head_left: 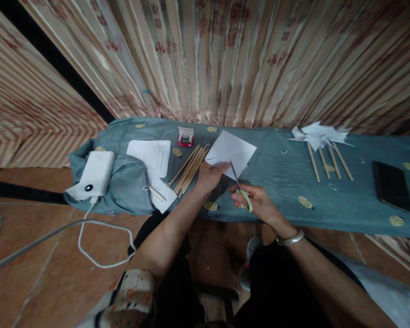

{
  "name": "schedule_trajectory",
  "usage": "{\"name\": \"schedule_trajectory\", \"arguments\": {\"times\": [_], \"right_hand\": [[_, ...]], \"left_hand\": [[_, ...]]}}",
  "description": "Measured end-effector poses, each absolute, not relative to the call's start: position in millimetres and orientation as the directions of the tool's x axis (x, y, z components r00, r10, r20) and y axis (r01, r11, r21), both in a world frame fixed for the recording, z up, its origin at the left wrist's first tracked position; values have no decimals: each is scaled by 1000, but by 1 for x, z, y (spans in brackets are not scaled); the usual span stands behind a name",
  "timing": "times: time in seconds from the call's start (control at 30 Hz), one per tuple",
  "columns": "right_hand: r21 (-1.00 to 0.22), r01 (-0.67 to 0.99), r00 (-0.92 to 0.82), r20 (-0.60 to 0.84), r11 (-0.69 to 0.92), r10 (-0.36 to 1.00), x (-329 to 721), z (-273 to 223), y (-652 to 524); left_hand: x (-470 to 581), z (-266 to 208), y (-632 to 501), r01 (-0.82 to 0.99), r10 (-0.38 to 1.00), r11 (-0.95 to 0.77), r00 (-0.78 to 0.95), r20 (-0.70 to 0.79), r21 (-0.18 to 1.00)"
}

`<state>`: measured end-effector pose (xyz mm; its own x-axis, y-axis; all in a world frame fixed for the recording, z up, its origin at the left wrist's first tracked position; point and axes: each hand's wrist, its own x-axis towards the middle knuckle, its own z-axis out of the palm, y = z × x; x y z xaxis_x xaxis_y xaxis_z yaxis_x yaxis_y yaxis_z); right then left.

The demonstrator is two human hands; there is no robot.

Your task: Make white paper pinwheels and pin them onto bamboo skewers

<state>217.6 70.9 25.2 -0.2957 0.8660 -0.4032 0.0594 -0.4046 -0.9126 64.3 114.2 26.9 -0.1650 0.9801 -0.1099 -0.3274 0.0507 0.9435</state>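
Observation:
My left hand (210, 176) pinches the lower left edge of a square white sheet of paper (234, 146), held cornerwise above the cloth. A slit runs in from the sheet's left corner. In my right hand (254, 200) is a pair of scissors (245, 199) with pale green handles. Their blades reach over the lower part of the paper, pointing toward its middle. Just left of the sheet lies a bundle of thin wooden sticks (190, 171). Behind the sticks stands a small open red box (185, 137) with small dark pieces inside.
Paper pinwheels (319, 135) on sticks lie at the right, near a black phone-like object (392, 186). On the left are a paper stack (152, 155), a white pen-like tool (156, 192) and a white power bank (97, 175) with a cable (80, 239). A pleated curtain (205, 59) hangs behind.

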Motion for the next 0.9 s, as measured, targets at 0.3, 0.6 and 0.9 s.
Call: {"name": "schedule_trajectory", "arguments": {"times": [0.3,0.6,0.9], "right_hand": [[-915,61,-288,-399,-399,871,218,27,71],[-927,82,-293,-374,-367,880,219,26,72],[-915,69,-284,-401,-398,871,217,28,73]], "left_hand": [[66,22,115,-327,981,51,-163,-109,944],[66,21,114,-326,985,59,-135,-108,944],[67,19,114,-287,979,82,-156,-131,954]]}}
